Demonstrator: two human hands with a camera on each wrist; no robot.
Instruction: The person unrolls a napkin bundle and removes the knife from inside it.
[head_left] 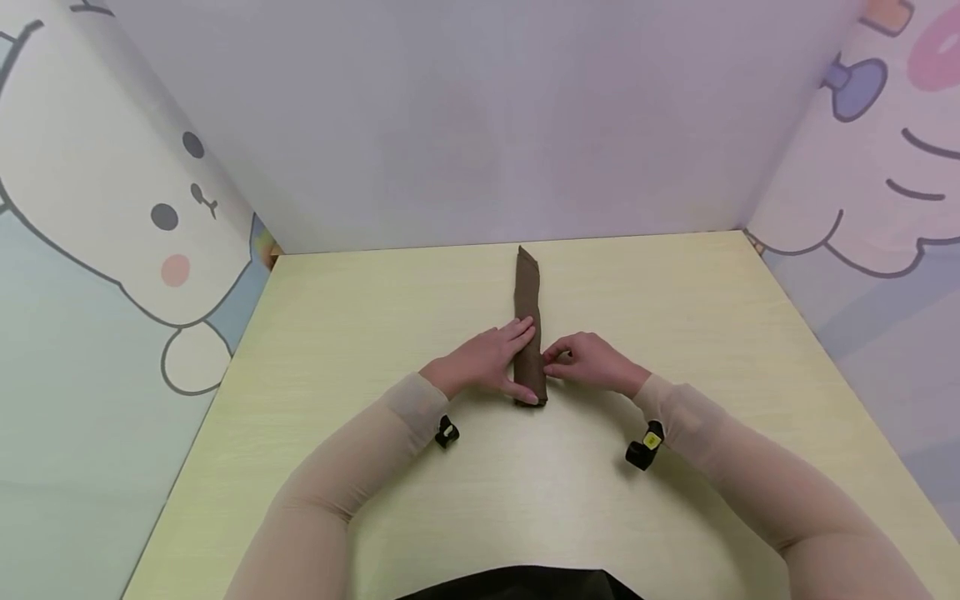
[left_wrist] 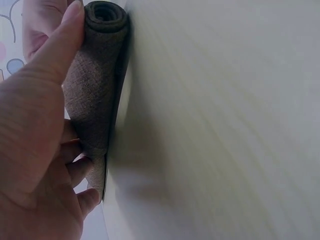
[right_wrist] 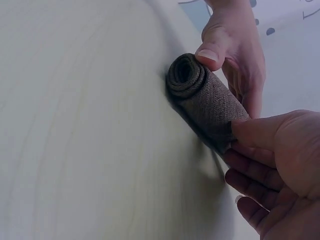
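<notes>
A brown woven cloth [head_left: 527, 287], rolled into a long narrow tube, lies lengthwise on the table, pointing away from me. Its near end shows a spiral of layers in both wrist views. My left hand [head_left: 487, 360] rests on the roll from the left, fingers stretched across its top and thumb at the near end. From the right, my right hand [head_left: 592, 362] pinches the side of the roll close to that end. In the right wrist view, the right thumb [right_wrist: 255, 131] lies against the cloth and the index finger goes beneath its edge, partly hidden.
The pale wood table [head_left: 360, 308] meets a plain whitish wall [head_left: 480, 125] at the back. Cartoon-printed panels [head_left: 90, 167] stand at the left and right sides. A black wrist camera [head_left: 447, 432] hangs under the left sleeve and another camera [head_left: 645, 447] under the right.
</notes>
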